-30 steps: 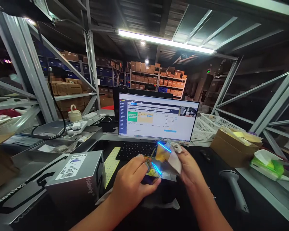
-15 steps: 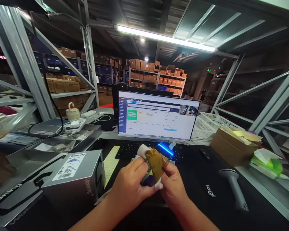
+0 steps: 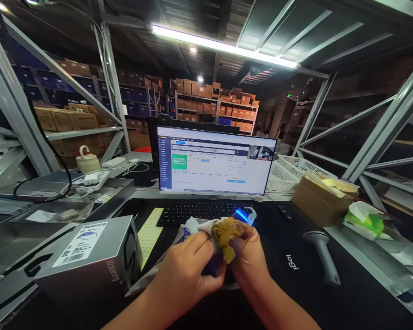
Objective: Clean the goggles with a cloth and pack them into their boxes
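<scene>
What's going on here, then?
A person sits at a desk among warehouse shelves, working with bare hands. The left hand grips a pale cloth, and the right hand presses a crumpled yellow item against it, just in front of a keyboard. A monitor shows a web page, with a silver box to the left and a barcode scanner to the right.

"Wokening" appears on the white barcode label [image 3: 79, 244] and down the side of the grey box [image 3: 89, 270]; "logi" is printed on the black desk mat [image 3: 316, 302]. The monitor's [image 3: 215, 160] text is too small to read.
</scene>
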`<act>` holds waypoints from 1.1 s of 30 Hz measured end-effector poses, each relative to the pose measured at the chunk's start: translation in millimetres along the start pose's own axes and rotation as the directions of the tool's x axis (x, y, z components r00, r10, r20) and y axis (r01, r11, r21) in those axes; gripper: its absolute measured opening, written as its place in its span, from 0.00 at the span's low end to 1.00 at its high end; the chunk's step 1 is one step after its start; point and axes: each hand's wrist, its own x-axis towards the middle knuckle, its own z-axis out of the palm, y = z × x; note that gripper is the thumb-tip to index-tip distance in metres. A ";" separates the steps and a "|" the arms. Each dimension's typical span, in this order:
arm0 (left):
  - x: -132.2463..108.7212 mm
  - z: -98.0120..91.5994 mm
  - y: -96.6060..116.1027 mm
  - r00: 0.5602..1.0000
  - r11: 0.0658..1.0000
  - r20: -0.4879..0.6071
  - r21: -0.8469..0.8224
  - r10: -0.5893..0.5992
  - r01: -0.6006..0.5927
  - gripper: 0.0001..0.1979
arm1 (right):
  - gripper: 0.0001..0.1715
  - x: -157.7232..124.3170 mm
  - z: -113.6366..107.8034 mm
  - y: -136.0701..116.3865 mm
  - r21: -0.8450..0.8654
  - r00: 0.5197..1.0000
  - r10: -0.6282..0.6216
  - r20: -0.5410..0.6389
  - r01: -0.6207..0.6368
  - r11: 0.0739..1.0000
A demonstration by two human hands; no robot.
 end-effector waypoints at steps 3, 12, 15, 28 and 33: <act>-1.4 3.1 3.2 1.000 1.000 0.011 -0.020 0.011 -0.011 0.02 | 0.22 2.3 4.9 -8.9 0.111 0.995 0.094 -0.014 -0.092 0.990; -2.5 -6.9 -0.8 1.000 1.000 -0.007 0.008 -0.022 0.022 0.02 | 0.16 -3.6 3.8 -5.3 -0.145 0.995 0.033 0.091 -0.020 0.989; -2.6 -11.0 -0.4 0.999 0.999 0.015 0.009 -0.040 0.040 0.02 | 0.16 -5.0 2.8 -5.5 -0.209 0.991 -0.045 0.123 0.070 0.975; -1.6 3.5 9.8 1.000 0.999 -0.016 0.036 -0.007 0.008 0.02 | 0.27 6.8 -2.0 -24.8 0.228 0.978 0.207 -0.004 -0.200 0.953; -2.3 -5.0 4.9 0.998 0.998 -0.028 0.019 -0.052 0.053 0.02 | 0.19 -4.2 4.8 -4.3 -0.057 0.999 0.002 0.034 0.000 0.998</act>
